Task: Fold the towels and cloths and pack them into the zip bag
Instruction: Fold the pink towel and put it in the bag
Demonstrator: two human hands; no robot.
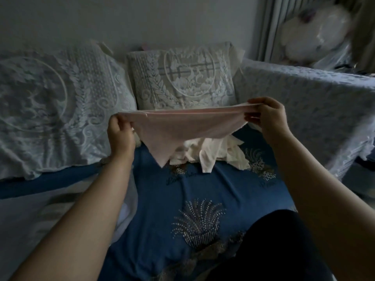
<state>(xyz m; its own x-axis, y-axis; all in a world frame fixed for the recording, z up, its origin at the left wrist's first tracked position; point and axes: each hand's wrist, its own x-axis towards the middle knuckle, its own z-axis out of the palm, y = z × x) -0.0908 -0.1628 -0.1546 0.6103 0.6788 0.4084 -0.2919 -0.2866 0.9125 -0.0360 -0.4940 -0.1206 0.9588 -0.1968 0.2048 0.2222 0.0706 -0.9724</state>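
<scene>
Left hand: the left hand (pixel 120 132) pinches the left end of a pink cloth (pixel 178 126), fingers curled tight round the hem, held up over the seat.
Right hand: the right hand (pixel 268 116) grips the cloth's right end, thumb and fingers closed on the bunched edge, a little higher and farther than the left.
Pink cloth: stretched taut between both hands along its top edge, it sags below into a point that hangs just above the blue cover (pixel 162 199), clear of it.
Waiting pile: a heap of white cloths (pixel 211 151) lies crumpled on the cover at the far middle, partly hidden behind the hanging cloth.
Setting: two lace-covered cushions (pixel 182 78) lean against the far wall, one at the left, one at the centre; a pale quilted throw (pixel 304 102) drapes the armrest at the right.
Near right: a dark-clad leg (pixel 274 250) of the person rests on the cover.
Light: dim.
</scene>
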